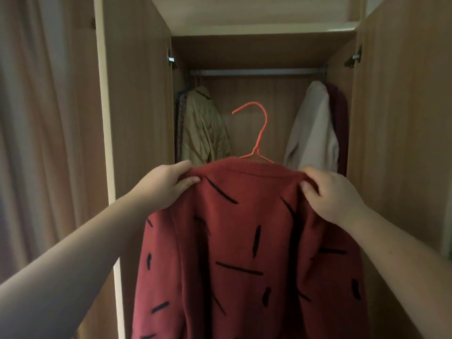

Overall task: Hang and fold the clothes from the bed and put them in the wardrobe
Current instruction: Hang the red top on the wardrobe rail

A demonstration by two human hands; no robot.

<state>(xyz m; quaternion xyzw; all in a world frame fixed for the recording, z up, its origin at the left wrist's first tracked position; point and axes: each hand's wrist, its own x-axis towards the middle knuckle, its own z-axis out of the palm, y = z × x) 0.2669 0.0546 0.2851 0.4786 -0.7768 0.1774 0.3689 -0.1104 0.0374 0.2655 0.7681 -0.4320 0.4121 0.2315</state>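
Note:
A dark red sweater (244,241) with short black dashes hangs on an orange wire hanger (259,133), held up in front of the open wooden wardrobe (137,94). My left hand (168,184) pinches the sweater's left shoulder and my right hand (332,194) pinches the right shoulder. The hanger's hook stands free in the air, well below the metal rail (256,72) inside the wardrobe.
On the rail a tan jacket (205,128) hangs at the left, and a beige garment (315,133) and a dark red one (341,123) at the right, with a gap between them. The wardrobe doors stand open on both sides. Curtains (36,118) hang at the left.

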